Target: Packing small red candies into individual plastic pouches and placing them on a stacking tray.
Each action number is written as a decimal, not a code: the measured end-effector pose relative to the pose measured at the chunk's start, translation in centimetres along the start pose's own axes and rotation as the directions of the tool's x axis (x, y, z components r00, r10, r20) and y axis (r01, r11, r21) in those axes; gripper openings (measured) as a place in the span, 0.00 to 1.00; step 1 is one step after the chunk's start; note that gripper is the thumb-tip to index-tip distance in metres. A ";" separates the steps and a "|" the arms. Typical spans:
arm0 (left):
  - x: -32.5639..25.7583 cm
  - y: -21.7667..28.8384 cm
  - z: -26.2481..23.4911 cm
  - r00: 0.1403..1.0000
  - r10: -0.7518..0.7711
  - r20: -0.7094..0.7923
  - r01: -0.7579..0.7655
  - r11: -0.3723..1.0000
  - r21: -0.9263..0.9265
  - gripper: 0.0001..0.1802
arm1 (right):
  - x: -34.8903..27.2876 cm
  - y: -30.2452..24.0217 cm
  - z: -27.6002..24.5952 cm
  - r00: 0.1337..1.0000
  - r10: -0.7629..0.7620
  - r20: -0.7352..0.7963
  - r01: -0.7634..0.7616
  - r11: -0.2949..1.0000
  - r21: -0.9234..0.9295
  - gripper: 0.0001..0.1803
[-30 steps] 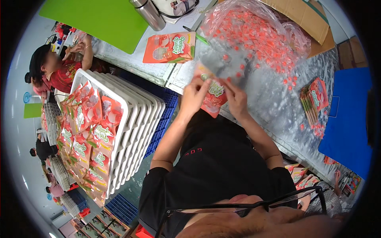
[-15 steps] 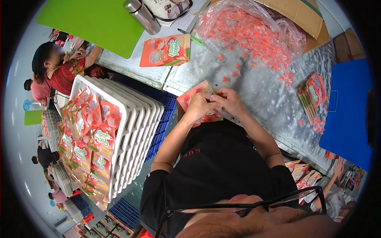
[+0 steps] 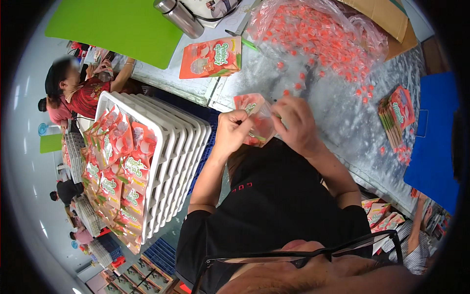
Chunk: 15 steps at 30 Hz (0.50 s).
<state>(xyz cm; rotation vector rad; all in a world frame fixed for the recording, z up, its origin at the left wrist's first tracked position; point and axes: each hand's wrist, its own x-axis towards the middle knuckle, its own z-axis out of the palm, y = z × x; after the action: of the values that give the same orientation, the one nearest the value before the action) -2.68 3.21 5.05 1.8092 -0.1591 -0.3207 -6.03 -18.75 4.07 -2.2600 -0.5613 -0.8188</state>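
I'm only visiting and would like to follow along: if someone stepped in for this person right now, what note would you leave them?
Left hand and right hand both grip one red pouch at the near edge of the metal table.
Loose red sweets lie in the clear bag and scattered beyond the hands.
Flat pouches are stacked to the right; one pouch lies apart at the top.
Done: many pouches stand in the white crates on the left.
Left: the pouch in hand, and seemingly the flat stack.

— What colour is the pouch [image 3: 252,120]?
— Orange-red with green and white print.
— And the sweets [image 3: 323,44]?
— Red-orange, in a clear bag. Crates [image 3: 171,147] white, board [image 3: 122,24] bright green, shirt [image 3: 274,196] black.
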 end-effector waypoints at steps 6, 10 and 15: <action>-0.4 2.3 -3.5 0.998 -0.063 -0.026 0.047 0.913 -0.404 0.12 | 1.0 -1.9 -2.2 0.834 -0.459 0.305 0.466 0.883 0.054 0.19; -0.6 3.5 -3.6 0.993 0.116 0.036 -0.115 0.993 -0.024 0.08 | 1.8 -2.9 -3.5 0.867 -0.491 0.082 0.490 0.871 0.027 0.18; -0.5 3.4 -1.1 0.964 0.237 0.120 -0.252 0.959 0.127 0.11 | 3.0 -2.8 -2.1 0.867 -0.467 0.171 0.482 0.874 -0.058 0.19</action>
<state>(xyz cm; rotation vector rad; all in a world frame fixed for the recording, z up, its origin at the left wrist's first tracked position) -2.65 3.48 8.70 1.8891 -0.4860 -0.2313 -6.39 -17.80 8.59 -2.3175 -1.2116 -0.9257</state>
